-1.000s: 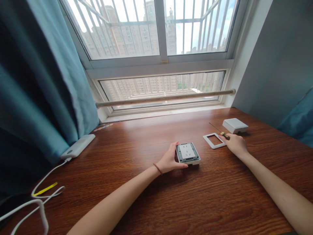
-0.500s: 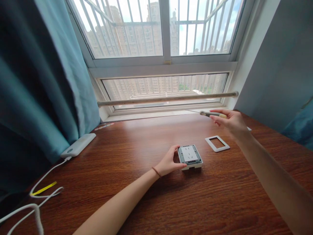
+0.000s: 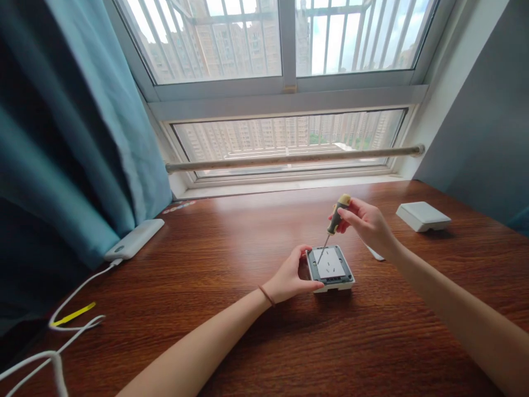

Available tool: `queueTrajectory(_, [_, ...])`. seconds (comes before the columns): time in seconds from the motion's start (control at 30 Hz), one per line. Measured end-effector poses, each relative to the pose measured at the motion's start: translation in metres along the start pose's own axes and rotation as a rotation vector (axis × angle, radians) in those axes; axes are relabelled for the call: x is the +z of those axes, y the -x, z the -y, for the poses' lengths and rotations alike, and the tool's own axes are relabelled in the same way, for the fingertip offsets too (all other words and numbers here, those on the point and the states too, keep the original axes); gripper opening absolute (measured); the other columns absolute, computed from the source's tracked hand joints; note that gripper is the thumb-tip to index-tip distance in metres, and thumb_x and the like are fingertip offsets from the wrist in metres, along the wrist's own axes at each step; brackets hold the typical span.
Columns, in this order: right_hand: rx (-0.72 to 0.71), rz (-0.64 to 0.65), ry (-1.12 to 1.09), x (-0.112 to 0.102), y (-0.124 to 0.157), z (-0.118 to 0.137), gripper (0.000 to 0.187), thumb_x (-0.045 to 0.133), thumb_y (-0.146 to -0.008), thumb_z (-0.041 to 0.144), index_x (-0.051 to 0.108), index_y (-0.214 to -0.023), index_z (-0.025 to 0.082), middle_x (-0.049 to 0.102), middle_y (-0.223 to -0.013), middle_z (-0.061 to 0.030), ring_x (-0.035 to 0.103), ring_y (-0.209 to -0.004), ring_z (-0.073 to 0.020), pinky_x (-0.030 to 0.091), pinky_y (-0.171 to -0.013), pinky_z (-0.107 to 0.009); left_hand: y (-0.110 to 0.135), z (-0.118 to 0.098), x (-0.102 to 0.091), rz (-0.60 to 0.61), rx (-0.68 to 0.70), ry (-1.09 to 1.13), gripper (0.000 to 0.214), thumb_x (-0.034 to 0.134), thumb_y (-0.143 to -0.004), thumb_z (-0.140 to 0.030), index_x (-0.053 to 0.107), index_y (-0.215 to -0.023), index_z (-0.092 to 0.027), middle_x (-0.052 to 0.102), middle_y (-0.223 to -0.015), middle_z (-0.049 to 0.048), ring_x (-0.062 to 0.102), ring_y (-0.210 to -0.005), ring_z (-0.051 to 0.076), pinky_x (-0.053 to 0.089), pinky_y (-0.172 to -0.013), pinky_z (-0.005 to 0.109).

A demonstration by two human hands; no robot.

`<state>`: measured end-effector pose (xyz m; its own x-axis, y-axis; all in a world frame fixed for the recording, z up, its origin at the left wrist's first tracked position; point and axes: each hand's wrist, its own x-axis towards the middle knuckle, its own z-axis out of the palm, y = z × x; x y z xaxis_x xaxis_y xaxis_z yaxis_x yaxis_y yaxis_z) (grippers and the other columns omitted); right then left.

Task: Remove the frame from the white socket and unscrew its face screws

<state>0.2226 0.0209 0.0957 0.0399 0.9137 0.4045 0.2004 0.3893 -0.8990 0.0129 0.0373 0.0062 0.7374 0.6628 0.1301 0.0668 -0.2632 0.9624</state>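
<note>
A wall socket (image 3: 333, 263) with a white face and a grey surround lies face up on the brown wooden table. Thumb and fingers of my left hand (image 3: 291, 277) grip its left side. My right hand (image 3: 363, 219) holds a screwdriver (image 3: 338, 214) by its yellow and grey handle, above the socket. The shaft slants down to the left, and its tip is at the left part of the socket; whether it sits in a screw I cannot tell. Mostly hidden behind my right hand and wrist is a white frame (image 3: 375, 252), with only one edge showing.
A white box-shaped piece (image 3: 424, 215) stands at the right. On the left lie a white power bank (image 3: 134, 240) with a white cable (image 3: 85, 284) and a yellow strip (image 3: 74, 314). A blue curtain (image 3: 95, 121) hangs there. The window (image 3: 285, 99) borders the table's far side.
My right hand has brought the screwdriver left and down, from pointing at the window to the socket. My left hand still grips the socket. The view has shifted, showing the white box-shaped piece.
</note>
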Motion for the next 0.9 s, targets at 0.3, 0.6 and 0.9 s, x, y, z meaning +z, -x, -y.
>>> queueTrajectory(0.3, [-0.051,0.066,0.083,0.006,0.004,0.003,0.019,0.052,-0.083,0.033,0.053,-0.083,0.013,0.063,-0.072,-0.0052,0.060,-0.057,-0.0136,0.049,-0.053,-0.028,0.000,0.005,0.000,-0.011,0.017,-0.030,0.071,0.076,-0.063,-0.029,0.034,-0.120,-0.020,0.049,-0.116,0.0096,0.050,-0.108,0.023,0.039,-0.093,0.036])
queueTrajectory(0.6, [-0.096,0.093,0.149,0.007,0.008,0.004,0.017,0.052,-0.081,0.026,0.054,-0.095,0.015,0.062,-0.083,-0.0050,0.058,-0.063,-0.0121,0.047,-0.053,-0.025,0.000,0.006,-0.001,-0.011,0.022,-0.075,0.069,0.076,-0.063,-0.031,0.036,-0.119,-0.020,0.051,-0.113,0.0086,0.050,-0.104,0.023,0.039,-0.090,0.036])
queueTrajectory(0.9, [-0.265,0.050,0.301,0.013,0.019,0.022,0.025,0.055,-0.080,0.023,0.050,-0.104,0.023,0.060,-0.097,-0.0038,0.060,-0.071,-0.0131,0.048,-0.054,-0.024,0.000,0.006,0.000,-0.019,0.018,-0.048,0.069,0.076,-0.062,-0.030,0.038,-0.119,-0.021,0.051,-0.113,0.0073,0.050,-0.104,0.022,0.039,-0.090,0.036])
